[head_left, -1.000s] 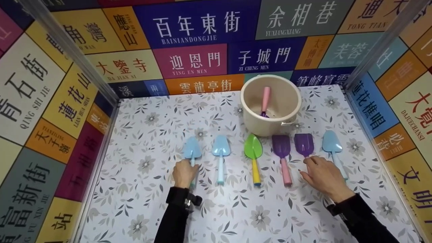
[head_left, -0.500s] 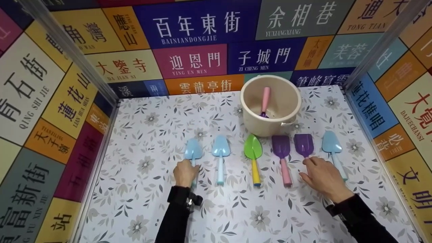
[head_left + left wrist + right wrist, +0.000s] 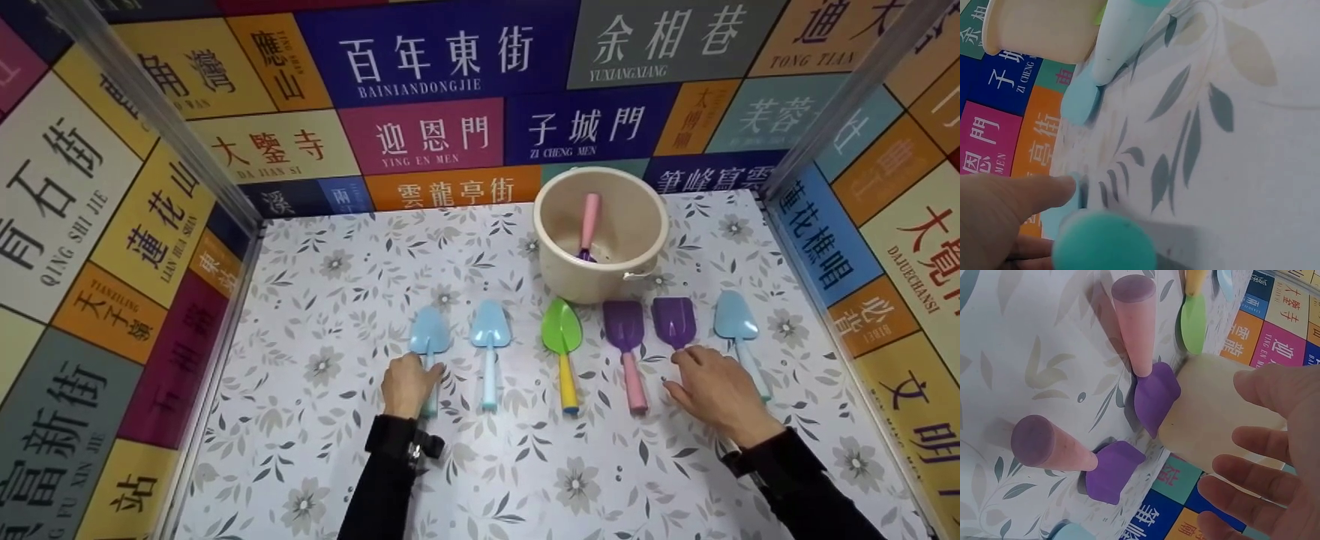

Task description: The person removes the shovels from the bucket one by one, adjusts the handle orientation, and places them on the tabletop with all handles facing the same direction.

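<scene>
My left hand holds the leftmost light blue trowel by its handle, low over the table. In the left wrist view the thumb lies along the trowel and the teal handle end faces the camera. My right hand hovers over the right purple shovel, covering its handle in the head view. Its fingers are spread and hold nothing in the right wrist view, where the shovel's pink handle stands apart from them.
Between the hands lie another light blue trowel, a green trowel with a yellow handle and a purple shovel. A blue trowel lies right. Behind stands a cream bucket with a pink-handled tool inside.
The leftmost blue trowel has shifted very slightly toward me with the left hand at it. The right hand stays nearly still, and the other tools and the bucket have not moved.
</scene>
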A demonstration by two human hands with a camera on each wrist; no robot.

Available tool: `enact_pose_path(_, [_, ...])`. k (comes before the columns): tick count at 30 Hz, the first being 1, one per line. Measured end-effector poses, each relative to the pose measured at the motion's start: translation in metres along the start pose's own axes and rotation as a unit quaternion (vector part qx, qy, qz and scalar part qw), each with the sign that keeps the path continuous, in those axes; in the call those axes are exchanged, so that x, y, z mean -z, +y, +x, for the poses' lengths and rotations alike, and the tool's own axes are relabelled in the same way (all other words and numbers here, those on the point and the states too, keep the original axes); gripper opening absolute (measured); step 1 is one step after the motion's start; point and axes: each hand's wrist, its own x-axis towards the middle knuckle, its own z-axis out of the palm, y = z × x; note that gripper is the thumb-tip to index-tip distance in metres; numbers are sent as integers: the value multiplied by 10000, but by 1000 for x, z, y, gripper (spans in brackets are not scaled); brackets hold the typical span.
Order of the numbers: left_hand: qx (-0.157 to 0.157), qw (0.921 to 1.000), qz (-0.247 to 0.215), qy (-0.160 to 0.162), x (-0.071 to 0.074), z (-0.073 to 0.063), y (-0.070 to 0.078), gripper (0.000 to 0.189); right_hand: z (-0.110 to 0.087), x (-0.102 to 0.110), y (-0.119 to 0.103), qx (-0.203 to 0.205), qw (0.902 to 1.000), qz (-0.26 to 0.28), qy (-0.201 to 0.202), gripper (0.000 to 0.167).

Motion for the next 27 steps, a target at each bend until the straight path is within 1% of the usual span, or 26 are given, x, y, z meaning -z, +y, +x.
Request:
enact_pose_path(3, [-190, 9997, -46, 157, 11, -2, 2, 38, 1, -2, 2, 207, 9995, -42, 242, 36])
enact_pose_path(6, [-572, 9975, -105, 395, 24, -3, 4, 43, 3, -2, 3, 293, 9989, -90, 360, 36])
enact_pose_path(9, [-894, 9943, -203, 541, 39, -4, 6, 44, 5, 0, 3, 164, 9995, -74, 250, 36])
enact_pose_path(13, [-1484, 9858, -167, 766, 56, -8, 6, 48, 8, 4, 3, 68, 9998, -15, 171, 37])
enact_pose_path(14, [-1701, 9818, -105, 842, 59, -9, 6, 49, 8, 4, 3, 62, 9998, 0, 169, 37])
enact_pose_path(16, [-2226, 9693, 131, 1034, 64, -11, 4, 51, 10, 6, 3, 62, 9998, 26, 186, 36])
enact_pose_path(17, [-2508, 9608, 281, 1151, 66, -12, 3, 52, 10, 6, 3, 67, 9998, 36, 209, 36])
enact_pose_path(19, [-3040, 9406, 578, 1397, 69, -13, 0, 55, 11, 8, 4, 76, 9996, 38, 256, 37])
enact_pose_path(21, [-3428, 9215, 865, 1609, 72, -15, -3, 58, 13, 9, 3, 49, 9996, 53, 283, 36])
enact_pose_path(23, [-3663, 9074, 1088, 1752, 75, -17, -6, 60, 15, 11, 2, -29, 9996, 89, 275, 36])
enact_pose_path(24, [-3731, 9029, 1158, 1796, 76, -18, -8, 62, 16, 13, 2, -76, 9996, 111, 258, 35])
enact_pose_path(25, [-3781, 8996, 1216, 1817, 78, -19, -9, 62, 17, 14, 2, -116, 9996, 123, 248, 34])
enact_pose_path(27, [-3830, 8966, 1292, 1811, 80, -22, -12, 64, 20, 16, 1, -168, 9995, 130, 247, 34])
